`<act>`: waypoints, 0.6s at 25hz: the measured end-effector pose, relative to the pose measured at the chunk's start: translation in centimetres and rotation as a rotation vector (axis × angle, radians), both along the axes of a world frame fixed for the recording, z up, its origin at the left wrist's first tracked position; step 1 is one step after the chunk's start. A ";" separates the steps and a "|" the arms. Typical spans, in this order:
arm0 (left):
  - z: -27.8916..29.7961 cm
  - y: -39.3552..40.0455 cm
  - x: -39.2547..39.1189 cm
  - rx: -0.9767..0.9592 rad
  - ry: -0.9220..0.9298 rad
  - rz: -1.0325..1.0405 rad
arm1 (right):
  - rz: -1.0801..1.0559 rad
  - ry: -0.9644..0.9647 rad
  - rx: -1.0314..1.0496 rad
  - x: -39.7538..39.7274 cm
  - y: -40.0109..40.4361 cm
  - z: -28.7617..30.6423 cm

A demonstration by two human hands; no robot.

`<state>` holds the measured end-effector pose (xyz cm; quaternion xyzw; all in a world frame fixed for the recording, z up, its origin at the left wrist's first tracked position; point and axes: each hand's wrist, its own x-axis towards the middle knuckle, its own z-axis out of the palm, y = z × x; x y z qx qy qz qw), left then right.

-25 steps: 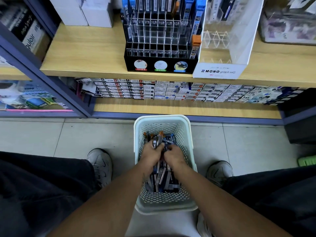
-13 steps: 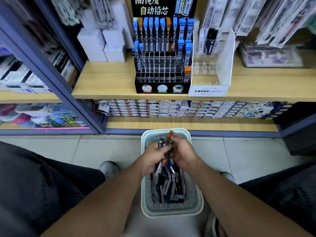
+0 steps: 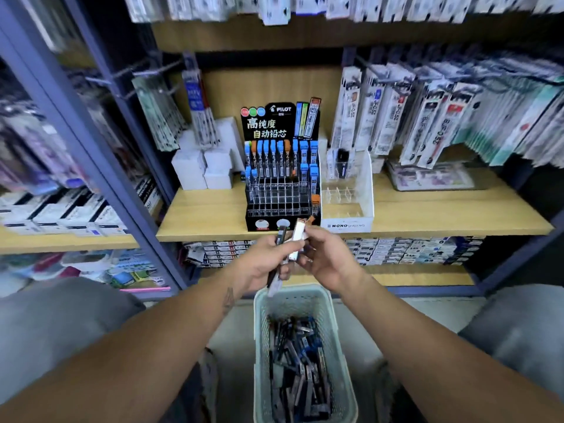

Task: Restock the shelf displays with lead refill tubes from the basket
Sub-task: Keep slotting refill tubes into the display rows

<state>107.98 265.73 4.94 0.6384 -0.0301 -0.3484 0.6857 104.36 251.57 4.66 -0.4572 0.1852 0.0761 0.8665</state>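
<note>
Holding tubes (image 3: 285,254) in left hand (image 3: 262,264), pinching one with right hand (image 3: 328,261) above basket (image 3: 262,331); needing slotting into rack (image 3: 282,190).

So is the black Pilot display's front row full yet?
No. The black Pilot display front row is mostly empty slots; one orange-capped tube stands at right.

- The black display stand (image 3: 282,181) on the middle shelf carries "PILOT" at the top of its header card, with "高纯度 自动铅芯" beneath it.
- The blue-capped tubes (image 3: 309,154) at its right side read "HB".
- Right of it, the white display box (image 3: 348,222) reads "MONO" along its front edge; the word after it is blurred.
</note>
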 end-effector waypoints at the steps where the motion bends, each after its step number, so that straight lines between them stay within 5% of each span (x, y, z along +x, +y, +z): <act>1: 1.4 0.0 0.6 -0.025 -0.024 -0.008 | 0.004 -0.033 -0.011 0.5 -0.2 1.5; 8: 10.4 0.0 5.4 -0.126 -0.158 -0.099 | 0.002 -0.288 -0.160 6.1 -2.0 10.0; 15: 12.2 -0.3 9.5 -0.203 -0.161 -0.088 | -0.026 -0.379 -0.150 11.0 -3.2 13.8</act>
